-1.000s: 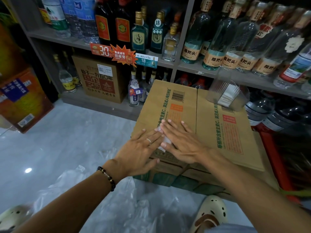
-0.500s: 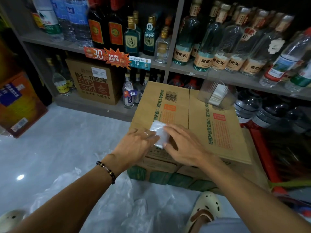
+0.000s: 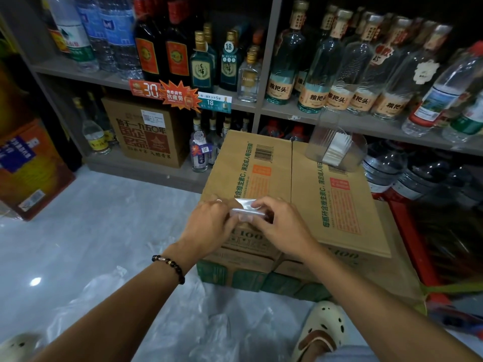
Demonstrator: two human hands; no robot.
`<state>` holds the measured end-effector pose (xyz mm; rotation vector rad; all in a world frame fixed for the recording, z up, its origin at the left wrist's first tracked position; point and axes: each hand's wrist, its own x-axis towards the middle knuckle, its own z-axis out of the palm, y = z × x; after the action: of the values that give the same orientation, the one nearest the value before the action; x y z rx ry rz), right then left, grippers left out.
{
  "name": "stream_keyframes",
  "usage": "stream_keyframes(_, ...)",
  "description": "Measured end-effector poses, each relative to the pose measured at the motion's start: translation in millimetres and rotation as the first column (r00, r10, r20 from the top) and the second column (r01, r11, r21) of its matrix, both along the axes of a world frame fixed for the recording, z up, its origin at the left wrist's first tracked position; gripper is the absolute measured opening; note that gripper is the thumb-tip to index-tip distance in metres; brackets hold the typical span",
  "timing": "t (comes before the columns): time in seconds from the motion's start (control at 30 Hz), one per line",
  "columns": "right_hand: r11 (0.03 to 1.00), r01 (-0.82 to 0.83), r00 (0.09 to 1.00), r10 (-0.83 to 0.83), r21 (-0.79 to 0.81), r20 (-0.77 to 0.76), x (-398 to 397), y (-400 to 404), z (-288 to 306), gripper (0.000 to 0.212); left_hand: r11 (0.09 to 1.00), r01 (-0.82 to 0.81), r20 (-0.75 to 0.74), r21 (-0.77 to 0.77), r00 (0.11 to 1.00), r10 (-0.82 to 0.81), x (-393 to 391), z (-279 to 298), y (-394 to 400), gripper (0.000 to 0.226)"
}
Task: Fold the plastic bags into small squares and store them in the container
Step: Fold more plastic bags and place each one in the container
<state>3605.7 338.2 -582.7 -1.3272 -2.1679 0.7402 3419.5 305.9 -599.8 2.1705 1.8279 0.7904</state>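
I am looking down at both hands meeting over the near left part of the cardboard box (image 3: 274, 184). My left hand (image 3: 209, 226) and right hand (image 3: 282, 226) are each pinching the folded plastic bag (image 3: 244, 210) with curled fingers, holding it just above the box top. The clear container (image 3: 337, 150) is sitting at the box's far right corner with white folded bags inside. Loose plastic bags (image 3: 146, 309) are lying on the floor below.
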Motion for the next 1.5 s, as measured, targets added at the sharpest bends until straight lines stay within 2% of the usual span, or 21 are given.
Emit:
stream_keyframes(0.1, 0.991, 0.092, 0.994, -0.098, -0.096, -0.055, -6.7, 8.4, 1.6, 0.002, 0.994, -0.089, 0.139, -0.065, 0.985, 0.097, 7.8, 4.7, 2.5, 0.025)
stream_keyframes(0.17, 0.982, 0.126, 0.991, -0.131, -0.139, -0.029, -9.8, 16.1, 4.6, 0.004, 0.986, -0.127, 0.182, -0.105, 0.973, 0.145, 11.3, 4.7, 5.7, 0.027)
stream_keyframes(0.27, 0.973, 0.12, 0.992, -0.111, -0.198, 0.053, -14.1, 23.3, 8.8, 0.004, 0.978, -0.159, 0.095, -0.135, 0.98, 0.173, 15.7, 5.0, 7.3, 0.03)
stream_keyframes(0.37, 0.968, 0.128, 0.989, -0.109, -0.214, 0.1, -17.6, 28.3, 11.3, 0.005, 0.985, -0.172, 0.006, -0.02, 0.985, 0.172, 12.4, 4.9, 3.2, 0.034)
stream_keyframes(0.43, 0.966, 0.137, 0.985, -0.11, -0.217, 0.131, -19.3, 30.6, 12.1, 0.006, 0.996, -0.041, -0.07, 0.085, 0.996, 0.047, 5.3, 0.1, 0.1, 0.029)
stream_keyframes(0.5, 0.965, 0.151, 0.98, -0.117, -0.215, 0.161, -21.0, 31.5, 11.5, 0.002, 0.987, 0.114, -0.206, 0.117, 0.975, -0.088, -2.6, -7.9, -0.9, 0.03)
stream_keyframes(0.53, 0.97, 0.164, 0.974, -0.13, -0.18, 0.186, -21.8, 30.9, 11.2, 0.004, 0.982, 0.158, -0.269, 0.106, 0.955, -0.125, -5.5, -11.7, -1.0, 0.034)
stream_keyframes(0.6, 0.987, 0.161, 0.944, -0.16, 0.021, 0.287, -22.0, 25.7, 7.7, 0.015, 0.98, 0.194, -0.343, 0.049, 0.924, -0.166, -9.0, -15.4, -0.2, 0.045)
stream_keyframes(0.67, 0.966, 0.018, 0.926, -0.113, 0.256, 0.36, -18.8, 16.0, 5.1, 0.024, 0.98, 0.201, -0.375, 0.014, 0.909, -0.181, -8.6, -16.2, 0.7, 0.051)
stream_keyframes(0.7, 0.946, -0.092, 0.907, -0.049, 0.31, 0.418, -16.4, 10.9, 2.5, 0.033, 0.979, 0.202, -0.383, -0.001, 0.905, -0.187, -8.5, -16.0, 0.3, 0.052)
stream_keyframes(0.77, 0.944, -0.241, 0.82, 0.073, 0.226, 0.568, -12.5, -1.0, -4.0, 0.057, 0.979, 0.203, -0.401, -0.003, 0.897, -0.187, -9.7, -16.7, -0.6, 0.053)
stream_keyframes(0.87, 0.965, -0.259, 0.716, 0.167, 0.036, 0.678, -4.0, -8.3, -15.7, 0.075, 0.981, 0.194, -0.439, -0.006, 0.881, -0.177, -6.3, -12.6, -0.3, 0.054)
stream_keyframes(1.1, 0.949, -0.316, 0.692, 0.217, 0.019, 0.689, 1.1, -4.3, -13.5, 0.088, 0.98, 0.198, -0.45, 0.017, 0.877, -0.169, 10.1, -19.3, 1.2, 0.062)
stream_keyframes(1.5, 0.945, -0.327, 0.68, 0.231, 0.007, 0.696, 2.3, -0.5, -14.4, 0.088, 0.955, 0.274, -0.536, 0.114, 0.826, -0.173, -22.8, -28.0, -14.8, 0.061)
